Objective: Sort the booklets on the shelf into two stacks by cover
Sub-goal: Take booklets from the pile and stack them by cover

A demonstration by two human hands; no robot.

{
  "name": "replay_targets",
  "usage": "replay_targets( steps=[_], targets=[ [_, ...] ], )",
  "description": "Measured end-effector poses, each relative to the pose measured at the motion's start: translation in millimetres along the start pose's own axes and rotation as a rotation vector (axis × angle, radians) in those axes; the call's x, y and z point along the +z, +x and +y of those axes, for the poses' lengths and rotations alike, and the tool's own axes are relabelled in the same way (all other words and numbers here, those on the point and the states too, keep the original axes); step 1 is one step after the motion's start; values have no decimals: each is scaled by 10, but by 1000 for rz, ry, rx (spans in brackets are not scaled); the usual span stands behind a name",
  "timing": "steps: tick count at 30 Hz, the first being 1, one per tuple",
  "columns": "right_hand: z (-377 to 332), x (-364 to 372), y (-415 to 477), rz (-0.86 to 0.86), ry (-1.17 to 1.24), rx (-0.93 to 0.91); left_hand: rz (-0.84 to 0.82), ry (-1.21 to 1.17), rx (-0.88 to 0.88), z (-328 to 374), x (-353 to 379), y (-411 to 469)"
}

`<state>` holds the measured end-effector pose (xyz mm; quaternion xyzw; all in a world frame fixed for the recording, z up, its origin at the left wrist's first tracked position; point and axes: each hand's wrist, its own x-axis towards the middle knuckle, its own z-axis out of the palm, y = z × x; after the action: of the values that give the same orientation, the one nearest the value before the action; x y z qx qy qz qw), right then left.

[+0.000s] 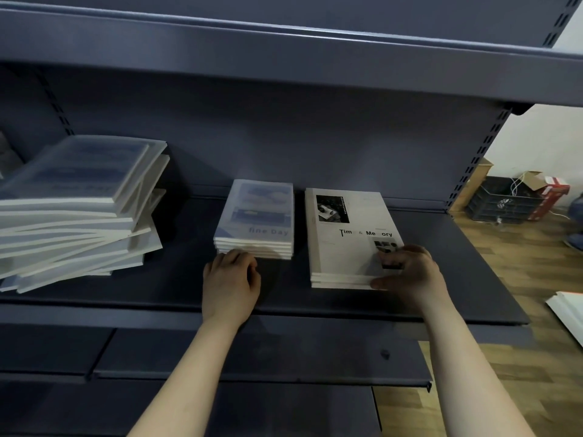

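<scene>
On the dark shelf (284,288) lie two neat stacks. The middle one (257,222) has blue "fine Day" covers and several booklets. Right of it sits a lower stack (344,244) with white "Time & Memory" covers. My left hand (230,282) rests at the near edge of the blue stack, fingertips touching its front. My right hand (407,272) grips the near right corner of the white stack, fingers on the top cover and thumb against the front edge. A tall, untidy pile of booklets (75,209) with a blue cover on top stands at the left.
An upper shelf (284,48) overhangs the work area, and a lower shelf (252,354) juts out below my arms. Right of the rack is wooden floor with a black crate (501,200), cardboard boxes (536,184) and white sheets (568,313).
</scene>
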<state>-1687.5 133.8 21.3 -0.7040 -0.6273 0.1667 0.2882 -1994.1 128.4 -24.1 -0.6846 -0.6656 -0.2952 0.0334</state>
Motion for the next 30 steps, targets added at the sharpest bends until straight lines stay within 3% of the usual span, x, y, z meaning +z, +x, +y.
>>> replay_targets(
  steps=[6,18,23,27,30],
  targets=[
    [11,20,-86,-57,11,-35,17,-14,13,-25,-10,-41],
    [-57,242,-254,189,-99,-44,3,-4,27,-20,-27,-33],
    [-86,158,-226,112,-68,17,-29,-30,41,-31,-41,-25],
    [-273,141,-210,26,-268,114,-61,-76,91,-44,-188,-26],
    [-518,212,-226,-12,-291,30,14,-109,115,-115,-419,10]
  ],
)
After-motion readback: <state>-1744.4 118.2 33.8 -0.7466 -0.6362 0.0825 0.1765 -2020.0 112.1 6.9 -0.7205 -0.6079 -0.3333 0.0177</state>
